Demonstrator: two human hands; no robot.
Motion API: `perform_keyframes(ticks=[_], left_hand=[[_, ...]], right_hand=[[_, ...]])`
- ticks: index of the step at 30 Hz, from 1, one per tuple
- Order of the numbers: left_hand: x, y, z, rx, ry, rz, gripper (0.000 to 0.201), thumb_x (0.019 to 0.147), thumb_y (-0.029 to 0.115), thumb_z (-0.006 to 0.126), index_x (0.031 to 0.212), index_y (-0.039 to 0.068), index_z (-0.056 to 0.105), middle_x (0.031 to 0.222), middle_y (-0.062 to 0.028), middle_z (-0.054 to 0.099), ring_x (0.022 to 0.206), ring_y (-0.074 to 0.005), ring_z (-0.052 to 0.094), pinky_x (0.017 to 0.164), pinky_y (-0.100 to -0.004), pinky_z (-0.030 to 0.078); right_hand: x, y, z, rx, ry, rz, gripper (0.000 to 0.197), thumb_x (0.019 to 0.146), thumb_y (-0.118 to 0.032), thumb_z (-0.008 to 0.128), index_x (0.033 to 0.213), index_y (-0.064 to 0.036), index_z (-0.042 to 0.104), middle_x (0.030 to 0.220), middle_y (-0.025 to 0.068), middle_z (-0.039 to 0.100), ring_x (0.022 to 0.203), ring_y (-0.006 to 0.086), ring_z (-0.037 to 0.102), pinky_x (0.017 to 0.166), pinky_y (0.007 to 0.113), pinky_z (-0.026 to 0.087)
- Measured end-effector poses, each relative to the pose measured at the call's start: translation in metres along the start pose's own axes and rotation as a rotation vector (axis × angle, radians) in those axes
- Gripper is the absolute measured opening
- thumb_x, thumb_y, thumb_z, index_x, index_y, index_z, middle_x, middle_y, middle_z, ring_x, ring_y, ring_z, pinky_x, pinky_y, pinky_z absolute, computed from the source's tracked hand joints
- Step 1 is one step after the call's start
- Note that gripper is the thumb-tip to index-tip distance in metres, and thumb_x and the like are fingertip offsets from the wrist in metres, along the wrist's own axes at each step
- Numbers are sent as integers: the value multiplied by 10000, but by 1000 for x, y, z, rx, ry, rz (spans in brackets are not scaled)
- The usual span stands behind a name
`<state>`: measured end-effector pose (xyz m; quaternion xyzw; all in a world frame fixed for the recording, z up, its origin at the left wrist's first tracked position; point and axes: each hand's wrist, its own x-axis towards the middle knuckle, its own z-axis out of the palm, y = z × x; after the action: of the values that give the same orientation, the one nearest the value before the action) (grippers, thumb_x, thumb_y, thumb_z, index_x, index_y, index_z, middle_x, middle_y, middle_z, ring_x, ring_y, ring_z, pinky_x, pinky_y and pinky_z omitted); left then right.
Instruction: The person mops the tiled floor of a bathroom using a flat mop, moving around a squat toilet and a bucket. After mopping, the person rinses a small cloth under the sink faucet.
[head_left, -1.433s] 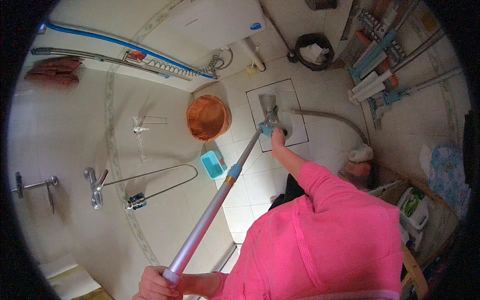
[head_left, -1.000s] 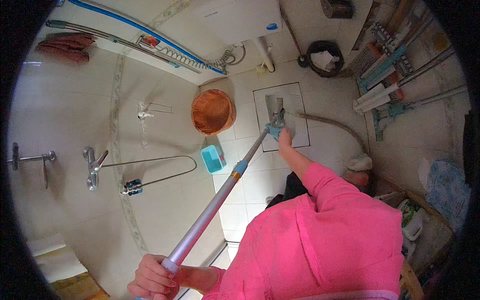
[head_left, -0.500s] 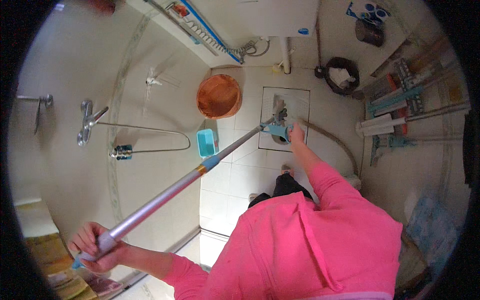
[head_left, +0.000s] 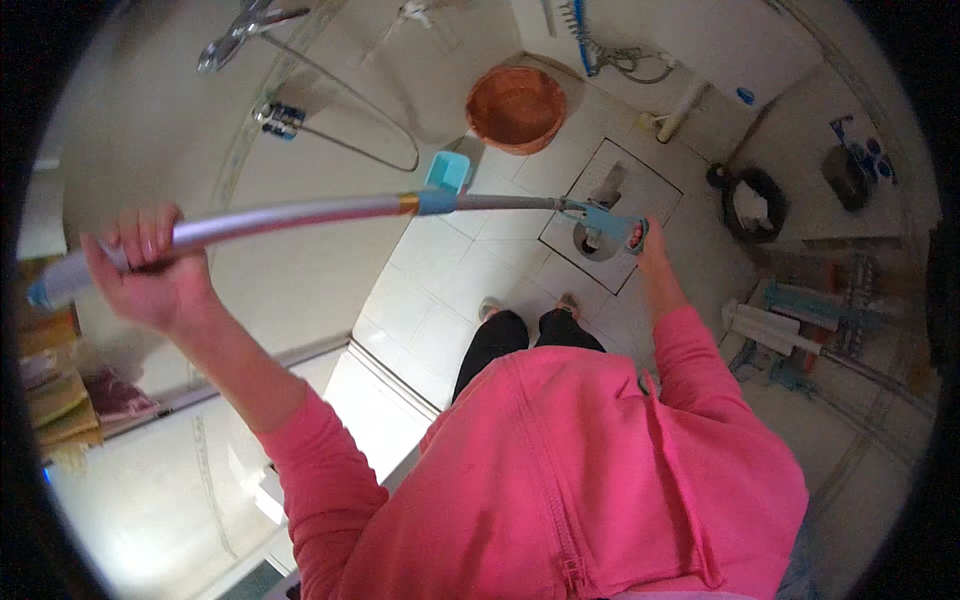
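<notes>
A long telescopic pole point(head_left: 330, 207), lilac with a blue collar, stretches across the view from left to right. My left hand point(head_left: 150, 255) is closed round its thick lilac section, near the blue-tipped end. At the far end, a light-blue plastic fitting point(head_left: 605, 222) joins a thinner grey tube. The fingers of my right hand point(head_left: 645, 240) are wrapped round the looped edge of this fitting. Both sit over the squat toilet point(head_left: 650, 185) in the tiled floor, whose drain hole is partly covered by the fitting. What kind of tool head this is, I cannot make out.
A brown-orange basin point(head_left: 516, 108) and a small turquoise tub point(head_left: 448, 172) lie by the left wall, near the wall tap point(head_left: 235, 40) and its hose. To the right are a dark-lined waste bin point(head_left: 752, 205) and several long-handled cleaning tools point(head_left: 790, 325). My feet stand before the toilet.
The view has turned, shifting the room in the picture. My left hand has risen with its end of the pole, which now lies nearly level. My right hand keeps hold of the blue fitting.
</notes>
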<state>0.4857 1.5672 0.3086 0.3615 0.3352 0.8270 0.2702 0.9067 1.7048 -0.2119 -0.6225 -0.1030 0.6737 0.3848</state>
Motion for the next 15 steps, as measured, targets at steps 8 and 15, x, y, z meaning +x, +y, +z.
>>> perform_keyframes(ticks=[8, 15], left_hand=[[19, 2, 17, -59, -227, -31, 222, 815, 236, 602, 729, 98, 451, 555, 25, 320, 517, -106, 309, 540, -260, 284], [40, -16, -2, -144, -550, -90, 243, 812, 260, 612, 860, 54, 493, 668, -12, 402, 605, -130, 393, 609, -283, 340]], right_hand=[[-2, 18, 9, -936, -41, -126, 294, 862, -186, 495, 1097, -9, 510, 1009, 144, 562, 888, 237, 559, 763, 356, 455], [-165, -14, 210, -1002, -911, -988, 637, 809, -238, 647, 1340, -58, 344, 1377, 164, 341, 1255, 278, 352, 1019, 362, 313]])
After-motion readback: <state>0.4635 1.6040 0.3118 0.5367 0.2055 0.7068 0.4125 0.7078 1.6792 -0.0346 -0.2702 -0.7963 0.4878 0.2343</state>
